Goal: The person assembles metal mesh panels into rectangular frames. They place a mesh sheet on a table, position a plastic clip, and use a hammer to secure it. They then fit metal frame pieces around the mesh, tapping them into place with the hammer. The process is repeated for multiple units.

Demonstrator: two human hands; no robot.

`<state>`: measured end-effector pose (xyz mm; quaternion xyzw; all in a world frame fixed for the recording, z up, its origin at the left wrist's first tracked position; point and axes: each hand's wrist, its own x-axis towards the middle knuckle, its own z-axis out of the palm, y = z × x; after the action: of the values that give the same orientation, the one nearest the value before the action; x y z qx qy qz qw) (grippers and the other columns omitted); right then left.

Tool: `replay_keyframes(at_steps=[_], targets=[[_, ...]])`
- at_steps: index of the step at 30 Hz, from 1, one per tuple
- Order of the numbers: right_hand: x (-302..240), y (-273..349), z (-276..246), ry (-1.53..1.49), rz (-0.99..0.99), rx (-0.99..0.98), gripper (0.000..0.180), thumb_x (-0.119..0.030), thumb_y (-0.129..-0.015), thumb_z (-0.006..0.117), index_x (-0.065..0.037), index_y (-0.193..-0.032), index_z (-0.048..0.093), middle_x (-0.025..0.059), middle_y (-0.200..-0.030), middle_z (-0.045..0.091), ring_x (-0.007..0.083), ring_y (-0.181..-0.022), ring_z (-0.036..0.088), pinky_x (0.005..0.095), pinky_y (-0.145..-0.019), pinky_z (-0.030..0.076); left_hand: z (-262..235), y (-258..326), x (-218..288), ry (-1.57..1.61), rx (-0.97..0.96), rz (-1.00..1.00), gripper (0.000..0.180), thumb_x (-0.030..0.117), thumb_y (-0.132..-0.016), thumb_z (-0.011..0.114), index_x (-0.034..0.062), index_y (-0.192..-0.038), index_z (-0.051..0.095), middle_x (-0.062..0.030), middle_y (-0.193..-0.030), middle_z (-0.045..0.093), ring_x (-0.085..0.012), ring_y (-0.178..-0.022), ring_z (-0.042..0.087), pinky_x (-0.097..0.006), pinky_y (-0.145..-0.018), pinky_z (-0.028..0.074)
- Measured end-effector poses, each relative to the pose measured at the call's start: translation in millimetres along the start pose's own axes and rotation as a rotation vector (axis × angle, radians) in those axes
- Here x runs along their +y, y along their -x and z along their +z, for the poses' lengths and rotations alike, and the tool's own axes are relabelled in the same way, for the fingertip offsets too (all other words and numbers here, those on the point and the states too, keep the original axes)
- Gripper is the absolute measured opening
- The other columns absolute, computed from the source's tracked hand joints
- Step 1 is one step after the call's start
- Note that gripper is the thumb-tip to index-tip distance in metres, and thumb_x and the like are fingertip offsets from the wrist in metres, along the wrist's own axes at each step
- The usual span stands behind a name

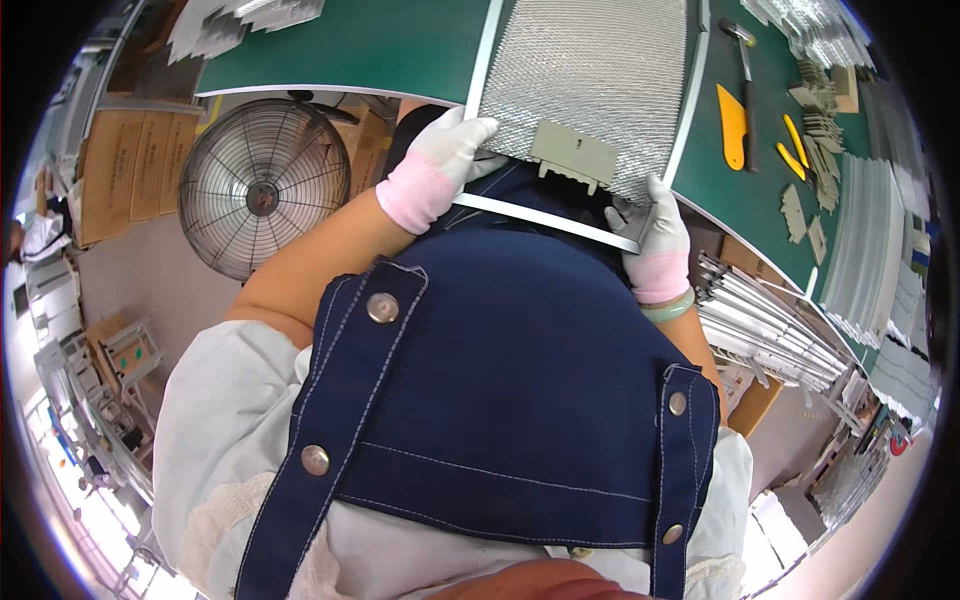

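Observation:
A silver metal frame extends from the green table over its near edge toward my body. Inside its rails lies a silver expanded-mesh panel, whose near edge stops short of the frame's near bar. A grey-beige plastic piece with small prongs lies across that near edge of the mesh. My left hand, in a white glove with a pink cuff, closes round the left rail near the corner. At the near right corner, my right hand, gloved alike, grips the frame with the thumb along the rail. Some fingers are hidden beneath.
On the green table, to the right, lie a hammer, a yellow scraper-like blade, yellow-handled pliers and several beige plastic pieces. Metal strips line the far right. A floor fan stands at left beside cartons.

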<state>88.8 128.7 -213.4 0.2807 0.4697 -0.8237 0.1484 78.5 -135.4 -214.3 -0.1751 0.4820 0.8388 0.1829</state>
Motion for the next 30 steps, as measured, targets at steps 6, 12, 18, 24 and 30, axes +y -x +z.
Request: replay_keyframes(at_steps=[6,12,18,24,30], targets=[[2,-4,-11,-0.038,-0.015,-0.070,0.016,-0.017,-0.092,0.061,-0.012,-0.106,0.056,0.0015,-0.104,0.054,0.0172,-0.096,0.055,0.0424,-0.086,0.051,-14,-1,3,0.004,-0.063,-0.059,0.036,0.008,-0.095,0.044,0.0000,-0.130,0.045,-0.0130,-0.132,0.053,-0.0258,-0.123,0.053,-0.052,-0.111,0.035],[-2,-6,-12,0.032,0.046,-0.090,0.015,-0.016,-0.092,0.058,-0.010,-0.106,0.056,0.0031,-0.107,0.054,0.0205,-0.101,0.056,0.0485,-0.089,0.052,-2,6,-3,-0.042,0.102,0.008,0.027,0.009,-0.093,0.046,0.0003,-0.118,0.049,-0.0124,-0.123,0.054,-0.0258,-0.116,0.056,-0.053,-0.104,0.043],[-1,-4,-12,-0.007,0.091,-0.118,0.026,-0.015,-0.093,0.057,-0.007,-0.118,0.056,0.0068,-0.122,0.057,0.0236,-0.109,0.060,0.0515,-0.093,0.053,-1,12,1,-0.076,0.024,0.017,0.036,0.019,-0.098,0.053,-0.0010,-0.128,0.048,-0.0116,-0.123,0.058,-0.0225,-0.112,0.058,-0.045,-0.097,0.050],[-2,-1,-9,-0.088,0.074,-0.133,0.022,-0.010,-0.093,0.055,-0.002,-0.114,0.058,0.0108,-0.113,0.062,0.0257,-0.103,0.063,0.0457,-0.095,0.052,-3,10,-2,-0.082,0.093,0.045,0.027,0.015,-0.093,0.057,-0.0008,-0.114,0.055,-0.0092,-0.108,0.062,-0.0191,-0.098,0.063,-0.036,-0.088,0.053],[2,-11,-23,-0.023,0.046,-0.180,0.022,-0.012,-0.095,0.057,-0.002,-0.115,0.058,0.0135,-0.109,0.063,0.0266,-0.102,0.063,0.0434,-0.095,0.052,-7,5,0,0.073,-0.072,-0.020,0.026,0.014,-0.094,0.057,-0.0029,-0.114,0.058,-0.0110,-0.106,0.066,-0.0182,-0.099,0.065,-0.032,-0.090,0.053]])
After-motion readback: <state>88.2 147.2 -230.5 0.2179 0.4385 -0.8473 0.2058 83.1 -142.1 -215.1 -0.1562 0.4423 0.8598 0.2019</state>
